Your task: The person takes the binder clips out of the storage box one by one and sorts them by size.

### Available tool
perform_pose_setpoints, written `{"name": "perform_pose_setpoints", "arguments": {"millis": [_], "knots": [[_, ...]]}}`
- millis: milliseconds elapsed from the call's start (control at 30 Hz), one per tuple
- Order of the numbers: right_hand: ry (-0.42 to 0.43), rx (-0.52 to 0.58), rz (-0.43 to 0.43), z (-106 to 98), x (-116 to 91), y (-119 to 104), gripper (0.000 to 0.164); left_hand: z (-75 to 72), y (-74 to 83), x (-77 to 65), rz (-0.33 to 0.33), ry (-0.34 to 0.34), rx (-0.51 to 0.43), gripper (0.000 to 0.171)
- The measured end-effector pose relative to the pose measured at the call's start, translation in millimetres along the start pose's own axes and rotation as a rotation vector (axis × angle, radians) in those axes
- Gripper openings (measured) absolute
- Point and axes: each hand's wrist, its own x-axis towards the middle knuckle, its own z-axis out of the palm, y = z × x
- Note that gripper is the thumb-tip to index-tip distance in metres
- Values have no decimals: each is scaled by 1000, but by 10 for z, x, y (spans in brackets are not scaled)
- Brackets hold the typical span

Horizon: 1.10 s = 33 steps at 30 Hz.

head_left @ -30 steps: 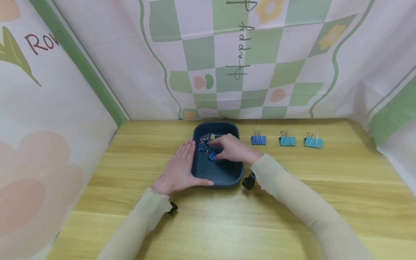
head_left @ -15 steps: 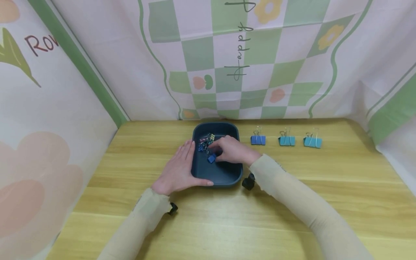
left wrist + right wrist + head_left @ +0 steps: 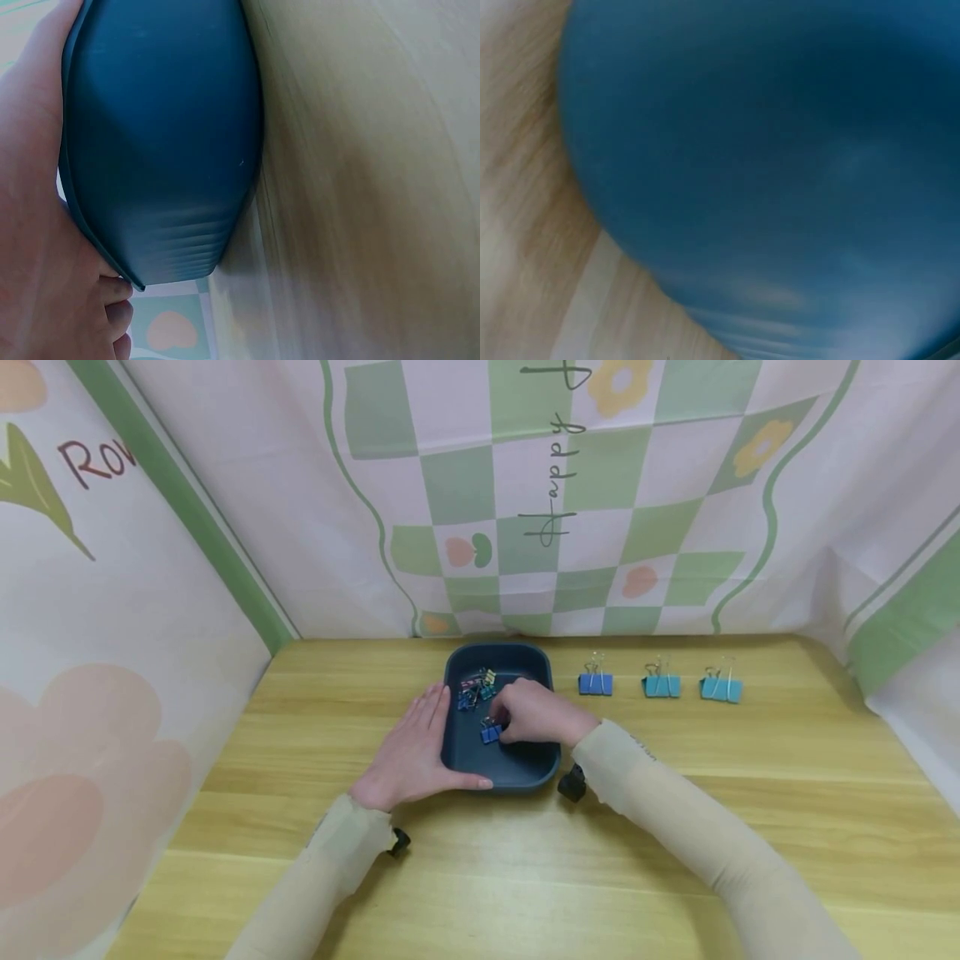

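A dark blue tray (image 3: 517, 770) stands on the wooden table. My left hand (image 3: 415, 752) rests against its left side, fingers straight along the rim and thumb stretched along the near edge. In the left wrist view, the left hand (image 3: 45, 247) lies over the rim above the tray's outer wall (image 3: 165, 142). Inside the tray, my right hand (image 3: 536, 714) pinches a blue binder clip (image 3: 491, 734) with curled fingers. Several small binder clips (image 3: 474, 690) lie heaped farther back in it. Only the tray's outer wall (image 3: 765, 180) and the table show in the right wrist view.
Right of the tray, a blue binder clip (image 3: 596, 684) and two turquoise ones, the middle clip (image 3: 662, 686) and the far right clip (image 3: 722, 688), stand in a row, handles up. A patterned curtain (image 3: 532, 527) hangs behind the table's back edge.
My right hand has drawn slightly nearer within the tray, its fingers curling in more. The blue clip has come along, away from the heap, and turned handles up. The left hand stays put.
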Motion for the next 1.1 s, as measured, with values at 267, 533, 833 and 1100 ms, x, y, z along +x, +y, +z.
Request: {"name": "perform_pose_setpoints", "arguments": {"millis": [267,533,833,1100], "knots": [[-9,-56,-10,8,4,4,20,0,7,3,-2,-3,-2,143],[54,-11,-44,23,-22,41,21,-4,9,4,-6,-4,-9,143],[180,222,-85,-5,-93,103,18,0,10,10,-13,-8,3,143],[247,264,-55,-236,-256,129,18,1,14,13,-17,-10,-3,143]]}}
